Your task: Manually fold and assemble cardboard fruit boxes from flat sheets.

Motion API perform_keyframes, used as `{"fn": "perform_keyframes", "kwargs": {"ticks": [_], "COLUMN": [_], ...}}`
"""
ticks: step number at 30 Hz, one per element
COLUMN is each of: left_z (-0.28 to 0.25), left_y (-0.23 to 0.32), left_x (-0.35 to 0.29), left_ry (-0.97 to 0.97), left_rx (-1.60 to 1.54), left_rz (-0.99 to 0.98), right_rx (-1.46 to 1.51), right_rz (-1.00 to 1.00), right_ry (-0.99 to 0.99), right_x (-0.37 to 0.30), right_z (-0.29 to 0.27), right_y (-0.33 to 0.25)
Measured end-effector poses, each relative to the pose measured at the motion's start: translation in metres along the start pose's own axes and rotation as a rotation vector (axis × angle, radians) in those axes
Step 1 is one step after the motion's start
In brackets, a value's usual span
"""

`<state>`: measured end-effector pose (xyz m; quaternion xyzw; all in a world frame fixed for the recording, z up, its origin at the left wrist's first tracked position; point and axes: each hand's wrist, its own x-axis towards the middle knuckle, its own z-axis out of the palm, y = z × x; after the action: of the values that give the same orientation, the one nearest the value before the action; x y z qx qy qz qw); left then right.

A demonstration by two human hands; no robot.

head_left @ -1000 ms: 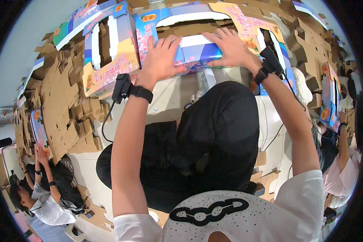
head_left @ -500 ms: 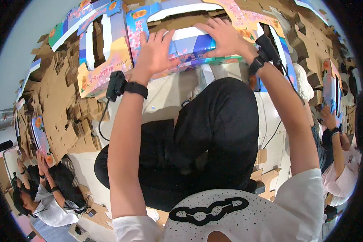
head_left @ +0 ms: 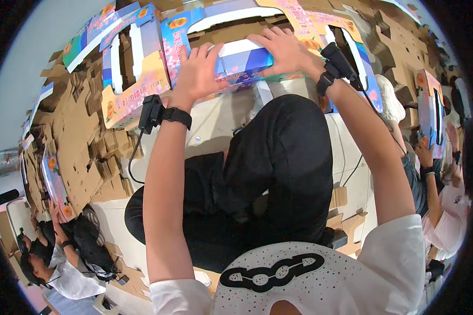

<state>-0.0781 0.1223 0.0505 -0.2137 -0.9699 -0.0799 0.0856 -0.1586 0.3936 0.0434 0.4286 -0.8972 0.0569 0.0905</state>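
Setting: A pale floor [head_left: 347, 152] runs through the middle of the frame, ringed by heaps of flat brown cardboard blanks [head_left: 79, 152] that fill the left side and the upper right. A grey-blue wall shows in the upper left.
Box: A colourful printed carton [head_left: 236, 58], blue and white with orange fruit pictures, lies at the top centre of the frame. Its long axis runs left to right across the picture, its flaps spread outward.
Left hand: The left hand [head_left: 197, 71] presses flat on the carton's left part, fingers spread, pinching nothing.
Right hand: The right hand [head_left: 284, 50] lies palm-down on the carton's right part, fingers splayed wide over the panel.
Wrists: Each wrist carries a black strap with a small black device [head_left: 151, 113].
In the way: The person's black-trousered knee [head_left: 284, 157] rises just below the carton, between both forearms.
Around: Another printed carton [head_left: 134, 68] stands at the upper left. Other people sit at the lower left [head_left: 52, 257] and at the right edge [head_left: 441, 199], handling similar cartons.
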Motion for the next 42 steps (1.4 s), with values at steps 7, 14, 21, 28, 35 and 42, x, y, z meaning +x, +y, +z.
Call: {"fn": "perform_keyframes", "kwargs": {"ticks": [7,14,21,28,35,42], "left_z": [-0.005,0.004,-0.021,-0.043,-0.033,-0.036], "left_y": [0.008,0.008,0.050,0.020,0.006,0.021], "left_x": [-0.001,-0.010,-0.092,-0.171,-0.169,-0.169], "left_ry": [-0.016,0.131,0.226,0.026,0.185,0.090], "left_rx": [0.006,0.032,0.018,-0.059,-0.124,-0.164], "left_rz": [-0.043,-0.029,-0.071,-0.320,-0.313,-0.352], "right_rx": [0.010,0.042,0.043,0.006,0.055,-0.230], "right_rz": [0.016,0.044,0.038,0.054,0.023,0.234], "right_ry": [-0.016,-0.032,0.029,0.016,0.042,0.040], "right_x": [-0.002,0.000,0.000,-0.007,-0.007,-0.030], "right_z": [-0.007,-0.008,-0.004,-0.009,-0.026,-0.079], "right_y": [-0.004,-0.008,-0.009,-0.005,-0.015,0.013]}}
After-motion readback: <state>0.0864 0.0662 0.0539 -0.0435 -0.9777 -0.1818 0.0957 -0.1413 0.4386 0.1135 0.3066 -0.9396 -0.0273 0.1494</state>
